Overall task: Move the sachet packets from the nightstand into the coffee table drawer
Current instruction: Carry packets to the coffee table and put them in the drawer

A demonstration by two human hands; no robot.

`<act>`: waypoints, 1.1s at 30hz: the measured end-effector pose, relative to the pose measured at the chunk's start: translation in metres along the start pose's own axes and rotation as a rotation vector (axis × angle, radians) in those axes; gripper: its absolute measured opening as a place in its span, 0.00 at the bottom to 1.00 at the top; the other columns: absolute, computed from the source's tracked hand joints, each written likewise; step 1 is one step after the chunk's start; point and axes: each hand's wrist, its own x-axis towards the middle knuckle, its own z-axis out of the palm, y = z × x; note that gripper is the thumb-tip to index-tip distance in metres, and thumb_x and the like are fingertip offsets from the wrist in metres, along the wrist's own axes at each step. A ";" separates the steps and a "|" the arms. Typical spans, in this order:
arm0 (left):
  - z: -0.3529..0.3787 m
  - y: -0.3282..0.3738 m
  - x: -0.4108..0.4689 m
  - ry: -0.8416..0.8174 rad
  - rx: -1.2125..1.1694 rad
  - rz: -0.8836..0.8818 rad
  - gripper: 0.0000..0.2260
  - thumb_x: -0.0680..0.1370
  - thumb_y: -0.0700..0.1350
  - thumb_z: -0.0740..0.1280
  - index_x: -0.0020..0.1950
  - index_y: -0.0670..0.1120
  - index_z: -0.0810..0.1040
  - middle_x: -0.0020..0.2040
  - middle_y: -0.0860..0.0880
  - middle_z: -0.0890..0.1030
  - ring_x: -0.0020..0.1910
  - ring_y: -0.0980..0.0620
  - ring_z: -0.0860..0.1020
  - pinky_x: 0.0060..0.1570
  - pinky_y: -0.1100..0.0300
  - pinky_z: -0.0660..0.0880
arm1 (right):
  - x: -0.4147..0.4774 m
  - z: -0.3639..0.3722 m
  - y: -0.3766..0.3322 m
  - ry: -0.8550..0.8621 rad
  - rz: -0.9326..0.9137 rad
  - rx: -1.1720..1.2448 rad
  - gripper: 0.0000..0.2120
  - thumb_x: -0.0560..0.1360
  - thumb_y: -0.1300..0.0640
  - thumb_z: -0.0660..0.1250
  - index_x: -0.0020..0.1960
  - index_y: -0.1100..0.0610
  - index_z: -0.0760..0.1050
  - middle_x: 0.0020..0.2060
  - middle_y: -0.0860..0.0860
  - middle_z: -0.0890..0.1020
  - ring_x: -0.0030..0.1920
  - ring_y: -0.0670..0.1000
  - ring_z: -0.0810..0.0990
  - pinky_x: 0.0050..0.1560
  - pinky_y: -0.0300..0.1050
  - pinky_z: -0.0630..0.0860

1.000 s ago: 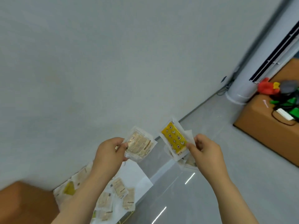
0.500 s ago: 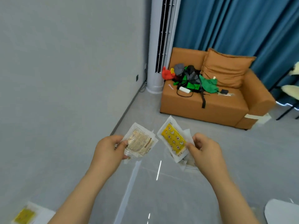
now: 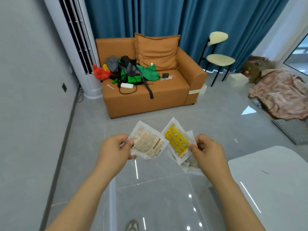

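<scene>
Sachet packets (image 3: 150, 150) in both hands, up in the air above the glossy grey floor (image 3: 158, 197), on the near side of an orange sofa (image 3: 146, 100). In the left hand (image 3: 115, 150), a tan packet (image 3: 145, 142) with brown print inside a clear wrapper, pinched at its left edge between thumb and curled fingers. In the right hand (image 3: 206, 150), a yellow packet (image 3: 177, 141) with small patterns, gripped at its lower right corner by thumb and bent fingers. More pale packets (image 3: 191, 162) bunched behind and below it in the same grip. Near corners of the tan and yellow packets just beside each other; touching or not, hard to tell. Both forearms bare, reaching in from the bottom edge.

Behind the sofa, blue curtains (image 3: 183, 17); at its back, one orange cushion (image 3: 156, 50), upright. On the left half of the seat, a heap of grey, black and green clothes (image 3: 128, 70), with a red toy (image 3: 100, 73) at the left end. Left of the sofa, a tall white air conditioner (image 3: 86, 64) against the grey wall (image 3: 25, 97). Right of the sofa, a black-legged chair (image 3: 220, 60) with cream pads. At far right, a pink blanket (image 3: 281, 94) heaped on the floor, a checked mat (image 3: 293, 130) in front of it. At lower right, the rounded corner of a white table (image 3: 270, 180). At the bottom edge, the toe of a shoe (image 3: 132, 225).
</scene>
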 end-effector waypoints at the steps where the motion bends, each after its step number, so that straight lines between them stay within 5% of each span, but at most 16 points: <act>1: 0.004 0.004 0.015 -0.029 0.007 0.012 0.14 0.79 0.39 0.64 0.37 0.51 0.81 0.37 0.53 0.83 0.32 0.56 0.83 0.33 0.64 0.80 | 0.009 0.000 0.001 0.017 0.023 -0.013 0.12 0.75 0.56 0.67 0.35 0.54 0.68 0.31 0.49 0.77 0.31 0.50 0.75 0.33 0.47 0.73; 4: 0.013 0.020 0.057 -0.106 0.025 0.045 0.12 0.79 0.42 0.64 0.39 0.52 0.82 0.38 0.55 0.84 0.32 0.56 0.83 0.38 0.58 0.81 | 0.034 0.000 0.004 0.063 0.119 -0.046 0.10 0.75 0.56 0.67 0.37 0.54 0.71 0.32 0.50 0.78 0.34 0.52 0.77 0.35 0.50 0.76; 11: 0.058 0.063 0.131 -0.287 0.158 0.175 0.11 0.80 0.43 0.63 0.43 0.55 0.81 0.41 0.56 0.83 0.30 0.60 0.82 0.34 0.66 0.78 | 0.085 -0.010 0.026 0.187 0.277 -0.044 0.08 0.75 0.55 0.67 0.39 0.56 0.72 0.33 0.50 0.79 0.35 0.53 0.78 0.38 0.52 0.78; 15: 0.106 0.093 0.167 -0.379 0.199 0.240 0.13 0.80 0.43 0.63 0.39 0.57 0.80 0.39 0.58 0.83 0.29 0.59 0.82 0.39 0.58 0.81 | 0.123 -0.025 0.055 0.239 0.340 -0.036 0.08 0.75 0.53 0.67 0.39 0.54 0.72 0.34 0.48 0.80 0.36 0.51 0.79 0.39 0.54 0.80; 23: 0.220 0.164 0.230 -0.493 0.172 0.295 0.12 0.80 0.41 0.63 0.41 0.54 0.81 0.35 0.58 0.82 0.32 0.62 0.81 0.29 0.75 0.72 | 0.219 -0.088 0.122 0.309 0.404 -0.007 0.07 0.74 0.56 0.66 0.39 0.55 0.72 0.32 0.50 0.79 0.34 0.53 0.78 0.36 0.51 0.77; 30: 0.306 0.215 0.285 -0.548 0.197 0.359 0.12 0.80 0.41 0.63 0.44 0.55 0.82 0.40 0.57 0.84 0.34 0.59 0.83 0.40 0.60 0.82 | 0.291 -0.140 0.162 0.352 0.415 -0.022 0.08 0.75 0.55 0.66 0.39 0.56 0.71 0.32 0.50 0.78 0.34 0.52 0.76 0.35 0.48 0.75; 33: 0.341 0.229 0.315 -0.594 0.189 0.380 0.12 0.80 0.41 0.63 0.43 0.56 0.81 0.40 0.58 0.84 0.35 0.60 0.83 0.38 0.64 0.81 | 0.319 -0.154 0.177 0.366 0.431 -0.015 0.10 0.74 0.57 0.66 0.36 0.55 0.69 0.29 0.48 0.75 0.30 0.49 0.72 0.32 0.44 0.68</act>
